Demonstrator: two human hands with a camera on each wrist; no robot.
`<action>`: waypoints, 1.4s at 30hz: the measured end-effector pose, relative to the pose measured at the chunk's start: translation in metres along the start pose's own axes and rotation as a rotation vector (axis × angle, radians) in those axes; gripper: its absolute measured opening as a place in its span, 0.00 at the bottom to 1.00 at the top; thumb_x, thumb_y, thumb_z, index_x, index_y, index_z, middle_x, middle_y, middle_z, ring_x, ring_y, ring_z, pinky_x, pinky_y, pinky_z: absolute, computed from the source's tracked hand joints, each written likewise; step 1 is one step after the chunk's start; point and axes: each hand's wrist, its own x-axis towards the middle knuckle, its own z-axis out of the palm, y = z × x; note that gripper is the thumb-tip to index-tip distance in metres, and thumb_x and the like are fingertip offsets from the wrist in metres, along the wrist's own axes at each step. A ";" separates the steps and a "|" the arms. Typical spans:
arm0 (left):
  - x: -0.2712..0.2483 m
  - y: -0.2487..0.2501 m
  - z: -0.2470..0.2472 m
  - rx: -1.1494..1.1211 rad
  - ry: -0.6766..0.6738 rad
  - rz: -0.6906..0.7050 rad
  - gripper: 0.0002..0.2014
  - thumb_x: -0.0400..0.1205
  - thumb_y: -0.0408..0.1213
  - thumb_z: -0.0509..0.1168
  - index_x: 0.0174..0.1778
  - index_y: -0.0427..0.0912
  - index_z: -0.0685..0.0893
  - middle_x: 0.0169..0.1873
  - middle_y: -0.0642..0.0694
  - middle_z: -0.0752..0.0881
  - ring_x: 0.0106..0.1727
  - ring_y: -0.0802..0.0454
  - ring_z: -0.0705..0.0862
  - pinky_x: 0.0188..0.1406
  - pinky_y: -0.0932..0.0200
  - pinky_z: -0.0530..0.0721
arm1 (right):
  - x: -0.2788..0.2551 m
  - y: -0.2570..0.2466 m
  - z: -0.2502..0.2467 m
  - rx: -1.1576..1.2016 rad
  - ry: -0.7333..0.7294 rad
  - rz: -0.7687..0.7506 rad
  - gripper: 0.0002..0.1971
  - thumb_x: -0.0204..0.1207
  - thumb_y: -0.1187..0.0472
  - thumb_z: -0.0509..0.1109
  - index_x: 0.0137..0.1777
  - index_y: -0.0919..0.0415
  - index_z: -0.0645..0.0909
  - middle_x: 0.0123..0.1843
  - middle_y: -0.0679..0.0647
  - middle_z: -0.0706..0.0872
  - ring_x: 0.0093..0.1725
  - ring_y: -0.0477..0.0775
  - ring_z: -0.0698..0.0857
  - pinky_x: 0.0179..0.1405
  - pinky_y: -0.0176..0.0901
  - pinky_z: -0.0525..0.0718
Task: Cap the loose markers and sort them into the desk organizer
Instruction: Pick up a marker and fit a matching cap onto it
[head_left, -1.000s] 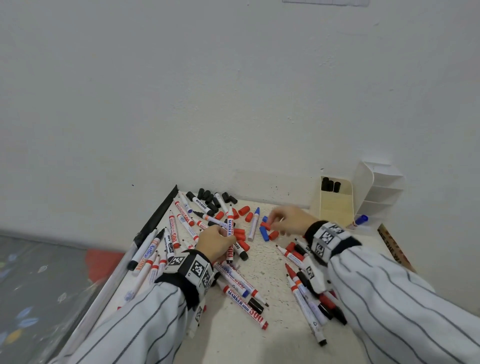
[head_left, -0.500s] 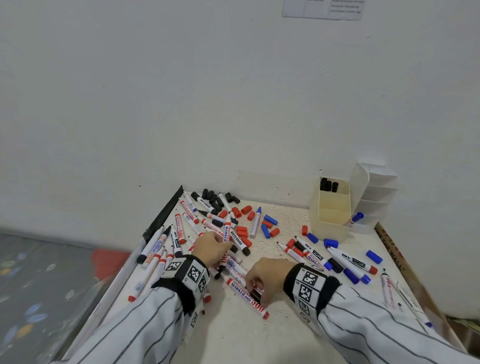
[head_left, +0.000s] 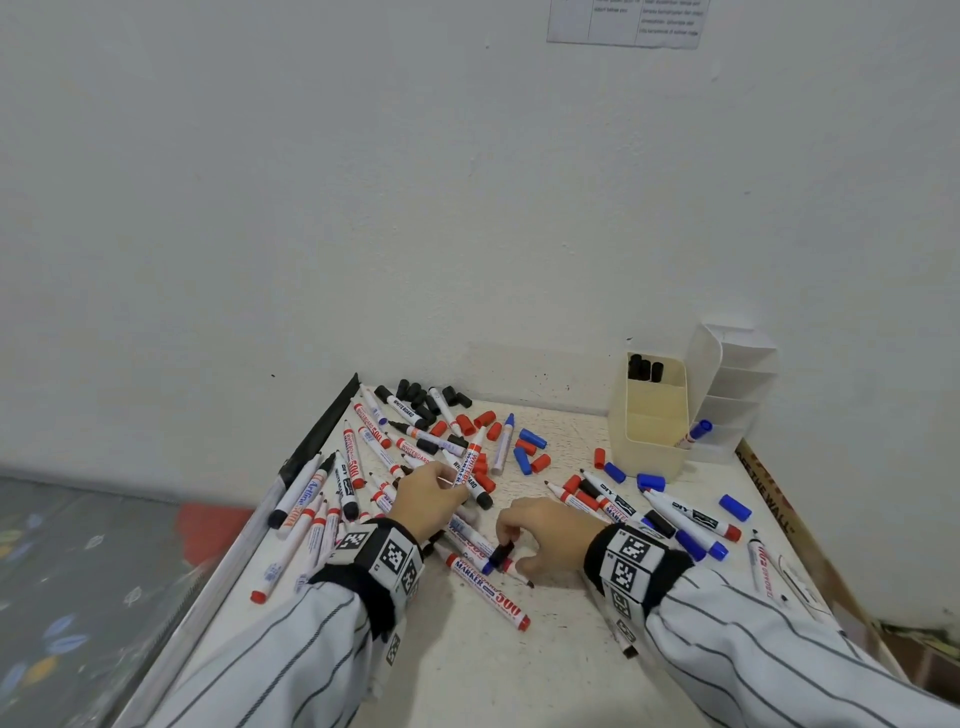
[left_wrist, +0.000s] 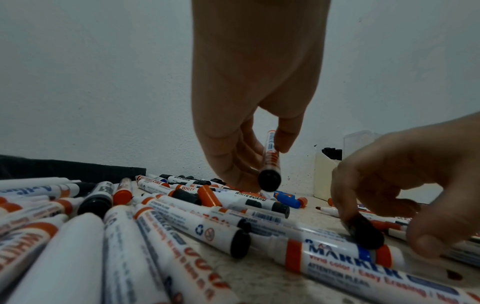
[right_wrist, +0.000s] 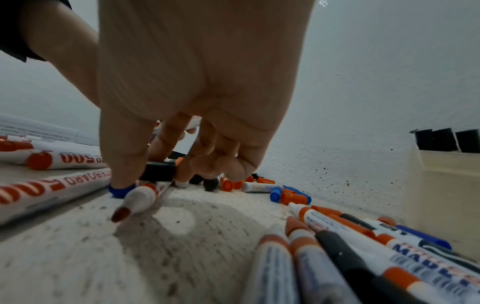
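Note:
Many whiteboard markers and loose red, blue and black caps (head_left: 524, 447) lie scattered over the white table (head_left: 498, 670). My left hand (head_left: 447, 483) grips a white marker with red lettering and a black end (head_left: 471, 460), raised off the pile; the left wrist view shows this marker (left_wrist: 271, 162) between thumb and fingers. My right hand (head_left: 506, 545) pinches a black cap (head_left: 501, 553) right on top of the markers at the near middle; the cap (right_wrist: 158, 170) sits between thumb and fingers. The cream desk organizer (head_left: 649, 441) stands at the far right with black markers (head_left: 644, 369) in it.
A white tiered section (head_left: 737, 374) joins the organizer, with a blue-capped marker (head_left: 693, 434) in its lowest slot. More markers (head_left: 691, 519) lie right of my right hand. A dark strip (head_left: 322, 431) borders the table's left edge, and a wall closes the far side.
My right hand has come back from the caps at the far middle to the near pile and now pinches a black cap. The left hand still holds its marker.

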 end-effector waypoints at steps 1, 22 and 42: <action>0.000 0.000 0.000 -0.002 0.000 0.000 0.10 0.80 0.36 0.65 0.56 0.39 0.81 0.44 0.46 0.83 0.43 0.54 0.81 0.34 0.66 0.76 | 0.000 0.000 0.002 -0.010 -0.009 -0.006 0.13 0.72 0.59 0.71 0.56 0.51 0.77 0.56 0.51 0.79 0.55 0.52 0.77 0.56 0.47 0.80; -0.005 0.004 -0.003 0.129 -0.140 0.074 0.15 0.80 0.36 0.67 0.64 0.42 0.81 0.52 0.48 0.82 0.52 0.54 0.80 0.50 0.64 0.76 | 0.022 0.020 -0.033 0.419 0.717 0.201 0.12 0.73 0.70 0.69 0.56 0.63 0.81 0.55 0.56 0.79 0.49 0.47 0.74 0.50 0.27 0.71; -0.015 0.015 -0.013 -0.040 -0.228 0.161 0.15 0.78 0.43 0.69 0.60 0.46 0.80 0.44 0.49 0.83 0.37 0.57 0.80 0.34 0.67 0.77 | 0.025 0.017 -0.033 0.643 0.505 0.250 0.24 0.82 0.43 0.54 0.37 0.62 0.78 0.30 0.55 0.71 0.29 0.48 0.68 0.33 0.40 0.66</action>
